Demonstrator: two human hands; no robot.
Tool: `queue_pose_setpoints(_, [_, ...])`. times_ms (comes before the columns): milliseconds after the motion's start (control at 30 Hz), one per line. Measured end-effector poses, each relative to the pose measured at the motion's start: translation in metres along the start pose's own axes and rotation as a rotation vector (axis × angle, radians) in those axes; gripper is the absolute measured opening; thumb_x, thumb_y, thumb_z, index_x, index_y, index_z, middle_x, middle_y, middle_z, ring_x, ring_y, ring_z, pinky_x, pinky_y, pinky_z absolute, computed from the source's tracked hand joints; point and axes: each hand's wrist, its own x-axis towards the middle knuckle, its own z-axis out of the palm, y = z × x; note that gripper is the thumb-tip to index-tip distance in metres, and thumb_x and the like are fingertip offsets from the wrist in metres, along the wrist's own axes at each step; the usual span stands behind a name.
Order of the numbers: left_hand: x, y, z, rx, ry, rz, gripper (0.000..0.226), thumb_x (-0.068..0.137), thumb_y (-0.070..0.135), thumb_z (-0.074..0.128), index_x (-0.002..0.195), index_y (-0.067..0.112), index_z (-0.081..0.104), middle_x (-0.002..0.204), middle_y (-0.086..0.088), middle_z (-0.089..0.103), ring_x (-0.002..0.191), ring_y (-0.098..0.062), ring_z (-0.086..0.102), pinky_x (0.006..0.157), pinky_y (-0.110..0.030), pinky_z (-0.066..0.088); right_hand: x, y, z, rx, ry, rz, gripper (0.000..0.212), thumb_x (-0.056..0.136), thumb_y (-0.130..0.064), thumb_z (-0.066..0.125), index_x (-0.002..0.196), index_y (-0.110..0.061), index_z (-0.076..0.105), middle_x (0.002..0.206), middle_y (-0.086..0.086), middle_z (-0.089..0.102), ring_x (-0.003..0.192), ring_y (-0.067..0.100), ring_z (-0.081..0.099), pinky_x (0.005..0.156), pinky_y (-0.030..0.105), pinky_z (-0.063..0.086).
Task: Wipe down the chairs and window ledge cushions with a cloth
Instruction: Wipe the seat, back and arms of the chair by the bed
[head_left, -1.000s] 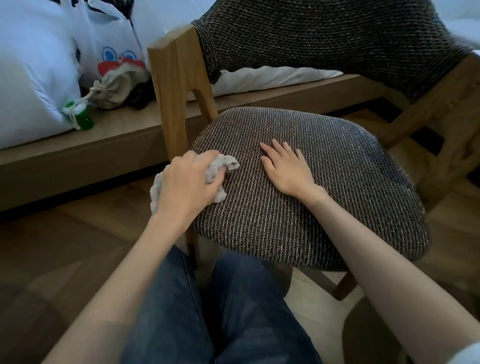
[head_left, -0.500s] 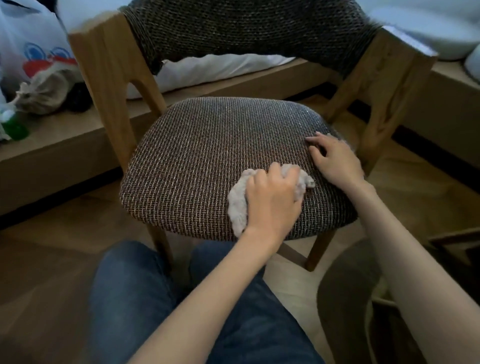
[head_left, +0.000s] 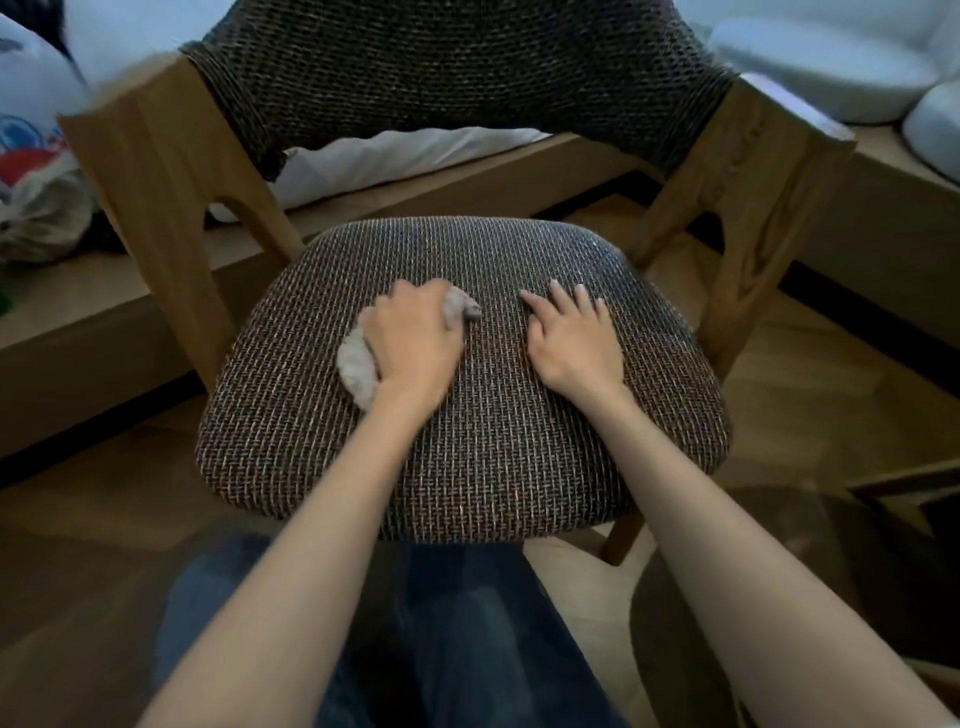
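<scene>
Now, left fingers (head_left: 411, 300) gripping cloth (head_left: 356, 366), right fingers (head_left: 563, 300) flat on seat (head_left: 493, 447)

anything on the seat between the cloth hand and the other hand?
Nothing. In the head view only bare woven seat cushion lies between the left hand, gripping the cloth, and the right hand, which rests flat on it.

Wood floor (head_left: 831, 405), dim toward 7 o'clock, brighter at 3. A low wooden ledge (head_left: 78, 296) runs from 9 to 2 o'clock, with a printed bag (head_left: 26, 150) at 10.
</scene>
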Motion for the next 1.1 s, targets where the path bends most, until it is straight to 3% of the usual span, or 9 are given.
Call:
queue_pose_setpoints(100, [0.0, 0.027, 0.01, -0.155, -0.031, 0.07, 0.027, 0.095, 0.037, 0.051, 0.118, 0.024, 0.058, 0.096, -0.002, 0.064, 0.08, -0.016, 0.055, 0.068, -0.025, 0.037, 0.018, -0.005, -0.003, 0.369, 0.156, 0.12, 0.039, 0.102, -0.026, 0.033, 0.139, -0.025, 0.047, 0.14, -0.002, 0.053, 0.129, 0.018, 0.047, 0.107, 0.036, 0.035])
queue_pose_setpoints(200, [0.015, 0.018, -0.004, -0.645, -0.164, -0.054, 0.038, 0.095, 0.047, 0.049, 0.123, 0.022, 0.057, 0.089, 0.011, 0.064, 0.081, -0.006, 0.063, 0.057, -0.009, 0.042, 0.024, -0.003, -0.006, 0.759, 0.308, 0.187, 0.029, 0.101, -0.027, 0.041, 0.12, -0.022, 0.062, 0.11, -0.009, 0.07, 0.098, 0.006, 0.064, 0.089, 0.03, 0.049])
queue_pose_setpoints(367, [0.018, -0.019, -0.033, -1.456, -0.689, -0.179, 0.079, 0.077, 0.072, 0.044, 0.144, 0.03, 0.037, 0.145, -0.014, 0.044, 0.129, -0.022, 0.048, 0.105, -0.037, 0.043, 0.023, -0.01, -0.003, 0.901, 0.25, 0.0, 0.035, 0.096, -0.053, 0.041, 0.089, -0.028, 0.065, 0.084, -0.014, 0.067, 0.079, -0.004, 0.06, 0.07, 0.025, 0.046])
queue_pose_setpoints(433, [0.013, -0.03, -0.037, -1.38, -0.622, -0.143, 0.09, 0.077, 0.07, 0.042, 0.151, 0.025, 0.018, 0.155, -0.011, 0.025, 0.14, -0.018, 0.032, 0.114, -0.034, 0.029, 0.024, -0.012, -0.005, 1.003, 0.193, -0.011, 0.048, 0.09, -0.064, 0.04, 0.091, -0.025, 0.068, 0.086, -0.007, 0.069, 0.083, 0.006, 0.064, 0.075, 0.034, 0.052])
queue_pose_setpoints(567, [-0.003, -0.048, -0.047, -0.842, -0.515, 0.067, 0.078, 0.076, 0.065, 0.055, 0.144, 0.035, 0.035, 0.143, 0.016, 0.036, 0.127, 0.0, 0.039, 0.098, -0.017, 0.034, 0.025, -0.01, -0.002, 0.962, 0.032, -0.095, 0.038, 0.074, -0.065, 0.065, 0.104, -0.041, 0.063, 0.094, -0.011, 0.072, 0.09, 0.003, 0.067, 0.083, 0.035, 0.055])
queue_pose_setpoints(667, [-0.015, -0.058, -0.05, -0.361, -0.549, 0.111, 0.094, 0.068, 0.068, 0.065, 0.147, 0.041, 0.022, 0.156, 0.004, 0.019, 0.143, -0.019, 0.016, 0.117, -0.042, 0.02, 0.025, -0.01, -0.004, 0.997, 0.03, -0.137, 0.03, 0.075, -0.043, 0.076, 0.102, -0.038, 0.064, 0.088, -0.008, 0.072, 0.087, 0.004, 0.068, 0.08, 0.023, 0.052])
queue_pose_setpoints(800, [-0.028, -0.051, -0.055, -0.343, -0.591, 0.112, 0.12, 0.046, 0.078, 0.07, 0.144, 0.055, 0.005, 0.159, 0.008, -0.001, 0.145, -0.024, 0.001, 0.116, -0.05, 0.01, 0.023, -0.014, -0.01, 1.096, 0.084, -0.092, 0.022, 0.078, -0.023, 0.078, 0.095, -0.029, 0.067, 0.084, -0.011, 0.072, 0.083, 0.002, 0.068, 0.073, 0.015, 0.051])
queue_pose_setpoints(967, [-0.027, -0.046, -0.051, -0.336, -0.26, 0.204, 0.065, 0.081, 0.021, 0.067, 0.14, 0.032, 0.042, 0.15, 0.0, 0.03, 0.137, -0.021, 0.03, 0.113, -0.038, 0.025, 0.013, -0.02, -0.023, 1.283, 0.167, 0.026, 0.023, 0.081, -0.015, 0.076, 0.095, -0.021, 0.059, 0.07, -0.007, 0.071, 0.069, 0.0, 0.067, 0.061, 0.013, 0.049])
queue_pose_setpoints(1100, [-0.015, -0.047, -0.066, -0.576, -0.063, 0.138, 0.027, 0.086, 0.01, 0.06, 0.104, 0.028, 0.068, 0.097, 0.02, 0.065, 0.087, 0.011, 0.056, 0.073, -0.002, 0.038, 0.007, -0.027, -0.062, 1.479, 0.174, -0.043, 0.032, 0.085, -0.012, 0.07, 0.114, -0.022, 0.059, 0.081, -0.003, 0.072, 0.076, 0.011, 0.069, 0.065, 0.021, 0.053])
